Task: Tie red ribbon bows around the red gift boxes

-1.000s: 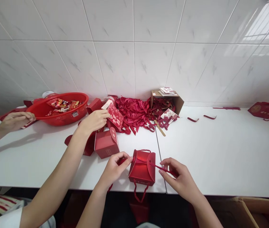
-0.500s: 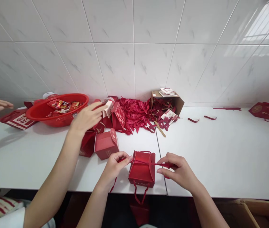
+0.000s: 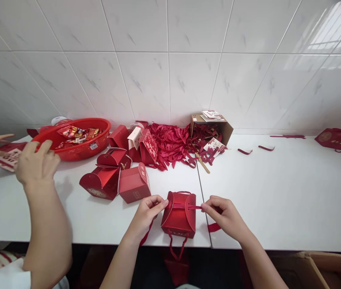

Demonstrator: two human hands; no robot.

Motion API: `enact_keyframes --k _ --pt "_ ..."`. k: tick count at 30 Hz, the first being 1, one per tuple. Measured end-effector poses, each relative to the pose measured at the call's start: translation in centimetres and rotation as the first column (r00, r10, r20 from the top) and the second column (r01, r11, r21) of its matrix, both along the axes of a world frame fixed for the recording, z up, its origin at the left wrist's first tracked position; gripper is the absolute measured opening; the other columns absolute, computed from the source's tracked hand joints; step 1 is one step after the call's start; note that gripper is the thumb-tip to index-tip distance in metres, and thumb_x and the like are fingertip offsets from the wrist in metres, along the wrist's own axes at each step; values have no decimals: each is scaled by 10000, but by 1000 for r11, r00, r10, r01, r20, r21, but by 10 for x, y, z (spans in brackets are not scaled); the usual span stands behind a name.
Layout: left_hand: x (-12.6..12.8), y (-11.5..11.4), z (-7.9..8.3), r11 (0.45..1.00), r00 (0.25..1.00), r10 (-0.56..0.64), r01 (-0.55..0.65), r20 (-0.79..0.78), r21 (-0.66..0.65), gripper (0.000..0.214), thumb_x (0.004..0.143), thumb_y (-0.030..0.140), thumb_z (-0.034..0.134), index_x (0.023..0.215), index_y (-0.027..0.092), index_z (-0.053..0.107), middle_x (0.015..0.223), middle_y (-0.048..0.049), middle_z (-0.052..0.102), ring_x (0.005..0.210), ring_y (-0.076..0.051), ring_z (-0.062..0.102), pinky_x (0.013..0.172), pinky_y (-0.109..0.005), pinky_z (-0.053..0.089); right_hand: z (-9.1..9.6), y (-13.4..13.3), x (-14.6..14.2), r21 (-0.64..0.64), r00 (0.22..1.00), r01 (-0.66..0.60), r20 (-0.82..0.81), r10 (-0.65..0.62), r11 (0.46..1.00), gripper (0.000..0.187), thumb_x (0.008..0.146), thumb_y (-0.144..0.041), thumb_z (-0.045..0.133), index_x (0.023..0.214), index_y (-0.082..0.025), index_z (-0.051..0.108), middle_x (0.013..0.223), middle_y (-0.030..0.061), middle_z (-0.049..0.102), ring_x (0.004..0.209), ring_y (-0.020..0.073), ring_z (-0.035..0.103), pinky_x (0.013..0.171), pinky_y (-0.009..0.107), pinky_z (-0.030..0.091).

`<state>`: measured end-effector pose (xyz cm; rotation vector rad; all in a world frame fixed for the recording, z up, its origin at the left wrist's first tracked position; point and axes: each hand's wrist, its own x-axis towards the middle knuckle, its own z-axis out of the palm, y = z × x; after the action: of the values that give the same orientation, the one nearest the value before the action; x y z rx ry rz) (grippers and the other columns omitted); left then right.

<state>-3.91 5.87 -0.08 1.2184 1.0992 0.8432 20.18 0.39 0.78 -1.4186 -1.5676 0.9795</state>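
The white tiled wall [image 3: 140, 28] backs your whole workspace, and the white table [image 3: 278, 200] runs along its foot. Toward your left on it sits the red basket [image 3: 80, 153], holding wrapped sweets [image 3: 78, 134]. A heap of dark red ribbons [image 3: 170, 142] lies by the wall near the middle, reaching to the open cardboard box [image 3: 227, 130], which rests on its side with more strips spilling out. Your small red box [image 3: 178, 220] stands at the near table edge, right in front of you, between your hands; a pink-red carton [image 3: 134, 182] stands to its left, farther back. A co-worker's hand [image 3: 37, 162], blurred, is in front of the basket's left end. Your left hand [image 3: 146, 212] is at the box's left side, thumb and fingers clamped on the red ribbon [image 3: 184, 206]. Your right hand [image 3: 227, 214] is off the box's right side, its thumb and fingertips clamped on the same ribbon, which stretches across the box's top between them. A cord handle [image 3: 178, 255] hangs in a loop from the box's near side. Beside the ribbon heap lies a flat wooden stick [image 3: 203, 163]; two short red strips [image 3: 244, 151] rest farther right.
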Motion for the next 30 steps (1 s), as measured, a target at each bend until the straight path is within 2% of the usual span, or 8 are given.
enact_keyframes --k 4,10,14,18,20,22,26,30 --pt "-6 0 -13 1000 1000 11 -12 -26 -17 358 746 456 661 610 163 506 565 54 389 505 -75 309 484 -207 236 -10 -2 9 -129 1000 -31 2 31 991 406 845 -541 537 711 -167 621 552 -35 392 510 101 314 491 265 278" --pt "-18 2 -25 999 994 35 -33 -106 22 316 760 450 665 673 157 581 621 36 452 595 -100 397 568 -216 307 -25 -6 34 -185 996 10 94 7 983 490 873 -559 461 579 -174 533 556 -26 371 550 111 315 532 264 266" --pt "-22 3 -27 999 989 39 -34 -141 40 308 752 449 675 675 158 607 636 23 506 623 -114 441 589 -222 325 -30 -6 48 -257 995 29 101 -3 966 419 861 -565 484 702 -187 570 564 -50 320 545 109 275 528 259 236" --pt "-20 0 -28 999 987 42 -37 -155 38 326 766 477 647 702 158 646 690 -6 582 677 -144 507 634 -238 363 -27 -8 58 -306 994 -106 4 112 946 324 777 -496 651 723 -187 570 556 -76 263 541 97 260 524 244 222" --pt "-19 -2 -29 998 986 53 -48 -161 35 339 756 489 650 695 155 660 687 -17 602 680 -157 524 641 -246 375 -24 -10 62 -326 977 -213 -56 207 921 302 735 -454 714 732 -180 584 575 -70 307 561 95 291 535 237 242" --pt "-19 -3 -30 997 984 68 -64 -162 32 345 738 492 663 673 154 665 667 -19 607 667 -161 529 636 -250 379 -21 -12 66 -340 969 -246 -92 229 908 321 772 -480 671 720 -175 587 580 -57 365 564 99 324 540 237 271" --pt "-23 -5 -27 996 987 90 -86 -136 31 336 721 479 685 641 154 664 651 -13 595 659 -153 512 631 -247 375 -25 -14 74 -297 989 -124 -114 94 947 517 891 -588 429 664 -168 626 500 -31 399 527 114 345 549 262 306" --pt "-30 -7 -17 994 993 107 -106 -58 18 335 705 470 710 620 155 632 613 11 523 609 -117 439 571 -226 330 -32 -12 77 -236 928 -73 -372 -21 969 555 882 -567 482 503 -175 587 496 -16 410 529 116 355 571 270 334"
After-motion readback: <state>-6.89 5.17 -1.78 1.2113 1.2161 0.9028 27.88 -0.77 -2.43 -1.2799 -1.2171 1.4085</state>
